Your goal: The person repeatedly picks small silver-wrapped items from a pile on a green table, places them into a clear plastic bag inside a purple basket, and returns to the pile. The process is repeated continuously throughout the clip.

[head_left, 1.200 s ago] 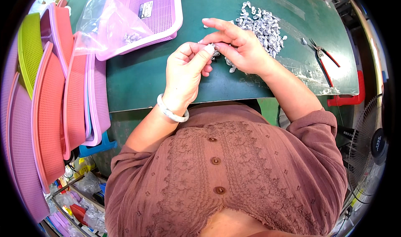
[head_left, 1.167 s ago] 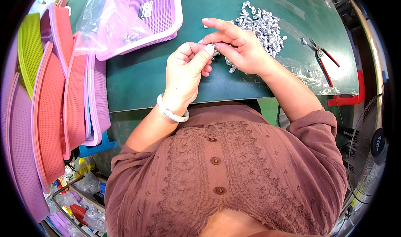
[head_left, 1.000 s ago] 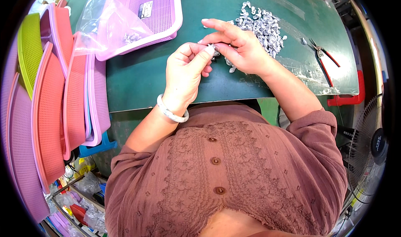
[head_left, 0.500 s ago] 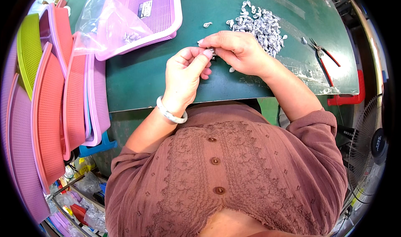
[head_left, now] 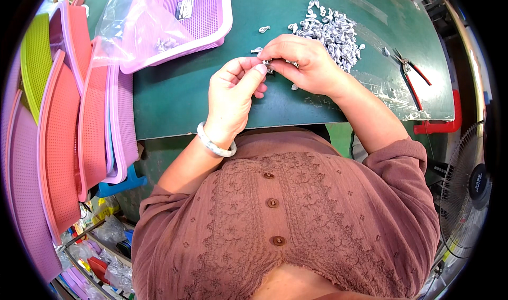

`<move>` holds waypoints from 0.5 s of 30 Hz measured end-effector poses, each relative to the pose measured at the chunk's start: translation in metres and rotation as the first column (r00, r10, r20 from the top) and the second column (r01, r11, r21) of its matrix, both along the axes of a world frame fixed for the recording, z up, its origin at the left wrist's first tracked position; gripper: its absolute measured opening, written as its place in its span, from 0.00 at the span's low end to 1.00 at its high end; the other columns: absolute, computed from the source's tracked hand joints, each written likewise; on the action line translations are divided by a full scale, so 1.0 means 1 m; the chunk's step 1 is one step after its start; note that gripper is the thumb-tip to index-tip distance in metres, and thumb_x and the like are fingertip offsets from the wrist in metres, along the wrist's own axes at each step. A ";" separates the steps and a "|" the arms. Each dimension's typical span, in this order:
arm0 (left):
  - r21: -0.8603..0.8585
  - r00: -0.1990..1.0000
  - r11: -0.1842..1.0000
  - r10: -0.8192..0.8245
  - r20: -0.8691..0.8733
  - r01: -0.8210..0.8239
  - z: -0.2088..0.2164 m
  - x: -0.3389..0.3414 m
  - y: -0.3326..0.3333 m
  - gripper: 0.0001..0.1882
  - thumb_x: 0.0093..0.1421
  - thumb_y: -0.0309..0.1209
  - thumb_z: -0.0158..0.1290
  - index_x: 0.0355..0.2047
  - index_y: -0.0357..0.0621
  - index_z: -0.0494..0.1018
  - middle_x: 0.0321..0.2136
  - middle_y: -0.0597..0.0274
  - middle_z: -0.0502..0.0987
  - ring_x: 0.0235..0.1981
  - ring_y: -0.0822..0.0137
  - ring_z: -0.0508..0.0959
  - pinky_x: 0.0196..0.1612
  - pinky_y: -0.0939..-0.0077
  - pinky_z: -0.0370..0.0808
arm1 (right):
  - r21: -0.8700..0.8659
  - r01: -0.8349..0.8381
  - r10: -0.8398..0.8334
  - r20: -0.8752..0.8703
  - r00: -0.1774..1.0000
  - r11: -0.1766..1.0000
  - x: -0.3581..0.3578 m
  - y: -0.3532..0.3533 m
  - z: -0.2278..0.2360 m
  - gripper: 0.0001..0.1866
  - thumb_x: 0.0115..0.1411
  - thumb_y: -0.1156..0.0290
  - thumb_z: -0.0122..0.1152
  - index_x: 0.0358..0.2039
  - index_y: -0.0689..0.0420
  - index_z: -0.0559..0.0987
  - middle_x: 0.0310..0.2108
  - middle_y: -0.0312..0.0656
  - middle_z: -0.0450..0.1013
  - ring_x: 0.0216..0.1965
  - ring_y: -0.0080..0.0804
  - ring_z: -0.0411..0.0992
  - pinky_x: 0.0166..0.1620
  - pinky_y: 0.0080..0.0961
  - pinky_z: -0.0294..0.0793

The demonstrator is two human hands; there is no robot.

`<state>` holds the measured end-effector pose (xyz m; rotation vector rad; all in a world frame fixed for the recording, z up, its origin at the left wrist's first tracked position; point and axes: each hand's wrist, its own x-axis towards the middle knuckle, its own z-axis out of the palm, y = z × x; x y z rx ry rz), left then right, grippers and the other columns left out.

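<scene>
My left hand (head_left: pixel 236 85), with a pale bangle (head_left: pixel 214 145) at its wrist, pinches a small dark metallic piece (head_left: pixel 270 70) between thumb and forefinger. Against its other side press the thumb and fingers of my right hand (head_left: pixel 304 62). The fingertips cover most of the piece, so its exact kind does not show. Just beyond them a small silver-grey, drop-shaped piece (head_left: pixel 256 50) lies on the green tabletop (head_left: pixel 185 101). Behind my right hand spreads a heap of similar silver-grey pieces (head_left: pixel 341 38), and one stray piece (head_left: pixel 264 29) lies to its left.
Red-handled pliers (head_left: pixel 410 72) lie spread at the right of the table. At the back left, a clear plastic bag (head_left: pixel 140 22) with small pieces hangs over a lilac basket (head_left: pixel 211 35). Coloured baskets (head_left: pixel 61 146) stack along the left, and a fan (head_left: pixel 465 181) stands right.
My right fingers have shifted slightly around the small piece, and a silver-grey piece beyond the fingertips shows more. My left hand keeps its pinch nearly in place.
</scene>
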<state>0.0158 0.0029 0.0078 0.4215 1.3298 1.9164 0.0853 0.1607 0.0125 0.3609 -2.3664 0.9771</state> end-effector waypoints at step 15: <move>-0.022 1.000 1.000 0.017 -0.016 -0.018 0.005 0.005 0.007 0.06 0.54 0.24 0.51 0.33 0.40 0.68 0.23 0.67 0.71 0.20 0.78 0.69 0.24 0.87 0.66 | 0.008 0.069 -0.068 -0.028 0.997 0.998 0.000 -0.001 -0.002 0.10 0.42 0.82 0.58 0.28 0.59 0.74 0.28 0.38 0.72 0.30 0.33 0.72 0.32 0.23 0.71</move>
